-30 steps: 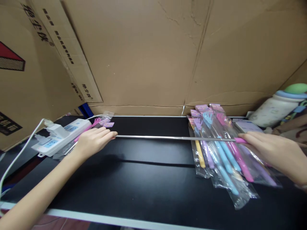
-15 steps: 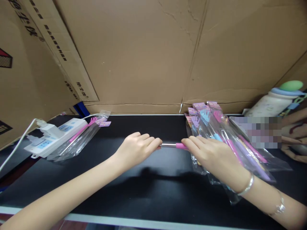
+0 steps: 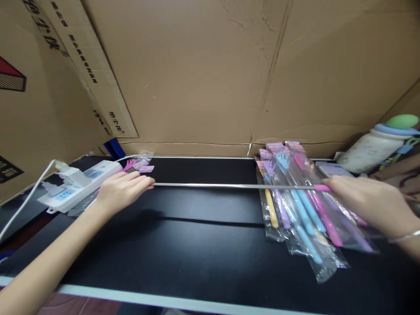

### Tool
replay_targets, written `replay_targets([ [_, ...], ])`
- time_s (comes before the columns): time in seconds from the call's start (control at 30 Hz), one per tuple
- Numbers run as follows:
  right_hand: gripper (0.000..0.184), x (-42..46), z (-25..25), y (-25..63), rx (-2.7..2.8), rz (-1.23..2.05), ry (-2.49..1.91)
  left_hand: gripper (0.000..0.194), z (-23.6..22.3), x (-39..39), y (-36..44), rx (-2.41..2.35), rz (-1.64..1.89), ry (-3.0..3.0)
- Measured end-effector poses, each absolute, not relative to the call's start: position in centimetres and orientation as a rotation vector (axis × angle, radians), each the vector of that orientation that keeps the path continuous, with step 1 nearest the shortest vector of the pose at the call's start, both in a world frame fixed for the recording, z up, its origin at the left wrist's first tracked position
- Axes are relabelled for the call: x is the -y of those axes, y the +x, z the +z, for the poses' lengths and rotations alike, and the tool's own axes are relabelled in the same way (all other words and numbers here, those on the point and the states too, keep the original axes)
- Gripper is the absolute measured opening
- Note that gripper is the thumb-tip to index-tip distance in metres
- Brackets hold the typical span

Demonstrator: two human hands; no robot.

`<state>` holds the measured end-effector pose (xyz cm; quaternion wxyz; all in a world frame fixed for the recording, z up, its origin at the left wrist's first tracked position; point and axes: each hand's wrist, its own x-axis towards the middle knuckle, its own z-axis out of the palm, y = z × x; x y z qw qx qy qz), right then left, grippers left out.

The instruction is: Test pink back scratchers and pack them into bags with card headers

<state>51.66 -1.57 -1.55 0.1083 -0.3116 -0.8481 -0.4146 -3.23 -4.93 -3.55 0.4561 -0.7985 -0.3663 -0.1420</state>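
A telescopic back scratcher is drawn out long and level above the black table, its thin metal rod bare between my hands. My left hand is closed around one end and hides the tip. At the other end, my right hand grips the pink handle, slightly blurred. Beneath the right side of the rod lie several bagged back scratchers with yellow, purple, blue and pink handles. Behind my left hand rests another pink back scratcher in a clear bag, partly covered by that hand.
A white power strip with plugs and a cable lies at the left. Cardboard walls stand behind and left of the black table. A white bottle with a green top and a phone are at the right.
My hands have moved far apart, left hand leftward and right hand rightward. The short back scratcher has lengthened, baring a long stretch of metal rod.
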Motion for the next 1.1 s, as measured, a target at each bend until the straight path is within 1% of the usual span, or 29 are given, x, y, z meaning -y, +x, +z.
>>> replay_targets([
  [0.17,0.059,0.8,-2.6,55.8,2.577,-1.021,-1.107,0.014,-3.9,5.2,-4.6,0.902,-0.365,-2.018],
  [0.3,0.065,0.5,-2.8,56.6,2.57,-1.015,-1.062,0.012,-3.5,5.5,-4.2,0.925,-0.371,-1.985],
  [0.5,0.051,0.6,-2.3,55.3,2.503,-1.037,-1.294,0.017,-2.8,6.2,-4.3,1.053,-0.374,-1.921],
  [0.6,0.041,1.9,-1.6,51.1,2.5,-1.079,-1.125,0.02,-2.0,6.4,-1.9,0.931,-0.426,-1.998],
  [0.63,0.04,2.6,-1.4,49.1,2.507,-1.059,-0.98,0.02,-1.8,6.4,-0.6,0.863,-0.443,-2.037],
  [0.7,0.036,4.2,-1.0,44.7,2.522,-1.007,-0.85,0.018,-1.5,6.6,2.5,0.791,-0.449,-2.124],
  [0.77,0.034,5.7,-0.9,40.5,2.528,-0.962,-0.837,0.016,-1.5,7.0,5.7,0.743,-0.476,-2.186],
  [0.8,0.035,6.4,-1.0,38.7,2.529,-0.948,-0.816,0.017,-1.5,7.2,7.1,0.717,-0.489,-2.225],
  [0.87,0.031,7.3,-1.3,36.3,2.526,-0.949,-0.832,0.019,-1.7,7.6,9.2,0.698,-0.519,-2.252],
  [0.97,0.024,7.7,-2.2,35.3,2.502,-0.952,-0.857,0.019,-2.0,7.9,10.4,0.728,-0.548,-2.252],
  [1.1,0.023,6.8,-3.2,36.0,2.521,-0.81,-0.876,0.017,-2.5,7.1,10.1,0.765,-0.543,-2.259],
])
